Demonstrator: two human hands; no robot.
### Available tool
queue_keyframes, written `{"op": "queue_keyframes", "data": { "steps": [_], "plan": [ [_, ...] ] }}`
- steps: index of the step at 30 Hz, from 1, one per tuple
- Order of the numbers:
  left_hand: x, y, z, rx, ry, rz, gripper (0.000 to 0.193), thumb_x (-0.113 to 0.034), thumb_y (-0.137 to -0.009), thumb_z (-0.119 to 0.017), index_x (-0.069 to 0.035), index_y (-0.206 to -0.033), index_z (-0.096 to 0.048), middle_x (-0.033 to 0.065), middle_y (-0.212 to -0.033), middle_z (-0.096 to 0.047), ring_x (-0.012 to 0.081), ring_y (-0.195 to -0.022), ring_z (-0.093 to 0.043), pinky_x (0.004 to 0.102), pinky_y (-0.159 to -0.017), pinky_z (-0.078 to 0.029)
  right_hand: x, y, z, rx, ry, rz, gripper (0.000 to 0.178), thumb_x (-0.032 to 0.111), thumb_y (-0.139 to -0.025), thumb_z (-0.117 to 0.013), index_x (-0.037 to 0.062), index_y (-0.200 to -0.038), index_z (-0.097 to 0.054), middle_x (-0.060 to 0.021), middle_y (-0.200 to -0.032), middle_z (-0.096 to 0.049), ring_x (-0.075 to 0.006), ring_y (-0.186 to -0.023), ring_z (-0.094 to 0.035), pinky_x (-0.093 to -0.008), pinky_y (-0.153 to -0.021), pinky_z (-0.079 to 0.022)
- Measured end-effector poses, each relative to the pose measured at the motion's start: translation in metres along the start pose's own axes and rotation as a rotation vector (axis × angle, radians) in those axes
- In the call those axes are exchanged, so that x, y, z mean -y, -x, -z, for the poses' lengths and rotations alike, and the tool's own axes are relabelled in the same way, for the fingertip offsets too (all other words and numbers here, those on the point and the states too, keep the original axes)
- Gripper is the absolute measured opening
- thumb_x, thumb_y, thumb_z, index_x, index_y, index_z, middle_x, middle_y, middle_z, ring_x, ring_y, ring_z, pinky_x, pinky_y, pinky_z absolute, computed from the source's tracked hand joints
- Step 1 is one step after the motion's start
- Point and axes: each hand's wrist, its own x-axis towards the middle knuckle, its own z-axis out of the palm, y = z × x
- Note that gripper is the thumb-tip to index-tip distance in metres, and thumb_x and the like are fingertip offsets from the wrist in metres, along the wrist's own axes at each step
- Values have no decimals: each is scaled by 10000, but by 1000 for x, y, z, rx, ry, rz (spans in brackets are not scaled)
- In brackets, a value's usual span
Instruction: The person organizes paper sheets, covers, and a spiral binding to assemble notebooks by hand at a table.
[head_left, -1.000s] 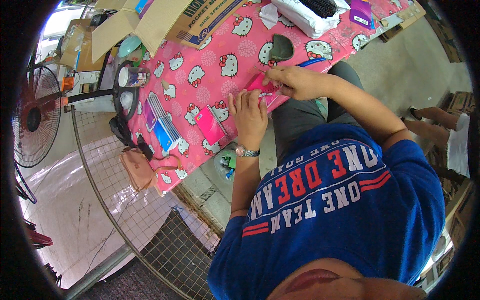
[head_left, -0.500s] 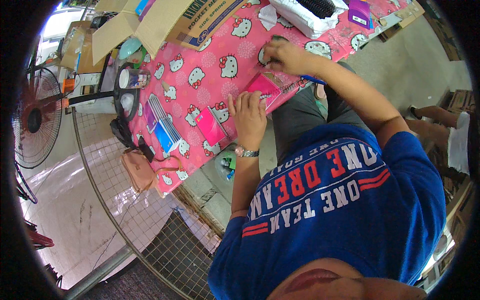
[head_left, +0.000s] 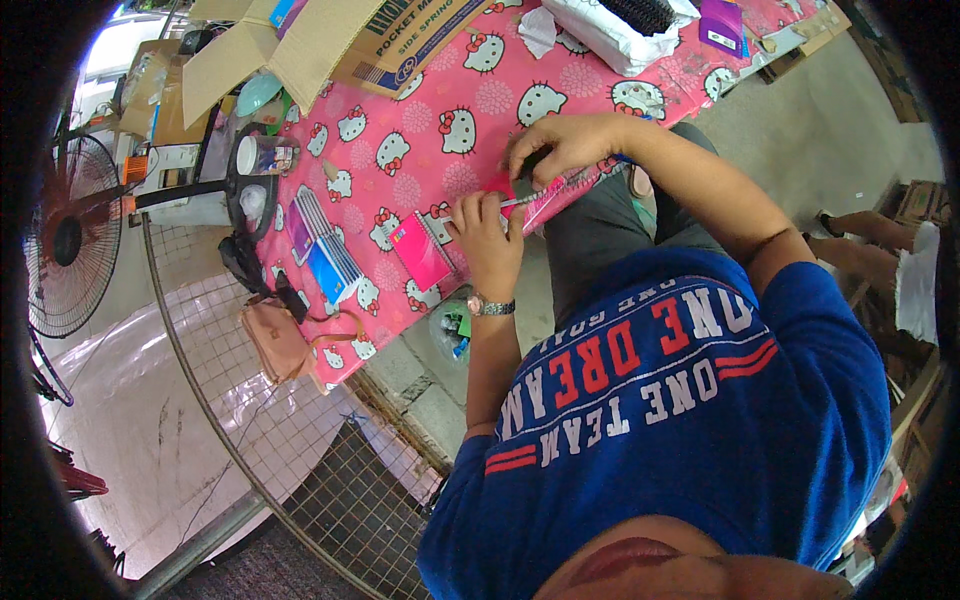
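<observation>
My left hand (head_left: 487,235), with a watch on its wrist, holds the left end of a pink spiral notebook (head_left: 549,203) at the table's near edge, its fingers bent. Over the same notebook, my right hand (head_left: 568,143) is closed round a small dark piece (head_left: 535,168), whose kind I cannot make out. Both hands partly cover the cover and wire binding. Another pink spiral notebook (head_left: 418,253) lies flat just left of my left hand. Farther left is a fanned stack of blue and purple notebooks (head_left: 328,255).
The table has a pink patterned cover (head_left: 395,185). On it stand an open cardboard box (head_left: 400,50), a white bag with dark coils (head_left: 615,35), a purple pack (head_left: 720,28) and a clear jar (head_left: 268,157). A brown bag (head_left: 275,338) and a fan (head_left: 75,235) are at left.
My right hand has come nearer, from the tablecloth beyond the notebook to over it, bringing the dark piece. My left hand has shifted slightly left, its fingers more bent.
</observation>
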Motion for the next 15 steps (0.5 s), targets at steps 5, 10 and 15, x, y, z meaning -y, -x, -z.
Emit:
{"op": "queue_keyframes", "data": {
  "steps": [5, 10, 15],
  "plan": [
    [-3, -2, 3, 43, -20, -26, 324, -323, -826, -699, -70, -1006, -610, 112, -1023, -557, 328, -1044, -487, 478, -907, -363, -8, 4, 5, -55, -199, 47, 371, 117, -754, -678, -27, -1096, -655, -110, -1180, -613, -215, -1110, -548, -330, -962, -403],
    [-6, -4, 3, 23, 30, -47, 335, -316, -821, -705, -56, -1007, -603, 113, -1025, -564, 326, -1039, -489, 475, -889, -365, -2, 6, 4, -83, 53, -80, 392, 135, -769, -691, -18, -1127, -645, -100, -1161, -616, -194, -1089, -558, -311, -960, -407],
    [-7, -6, 0, 27, 38, -52, 362, -319, -813, -714, -46, -1018, -593, 120, -1035, -571, 327, -1044, -493, 466, -887, -368, 3, 12, 0, 54, -356, 16, 387, 148, -785, -699, -20, -1129, -643, -74, -1129, -612, -176, -1072, -556, -299, -967, -402]
  ]
}}
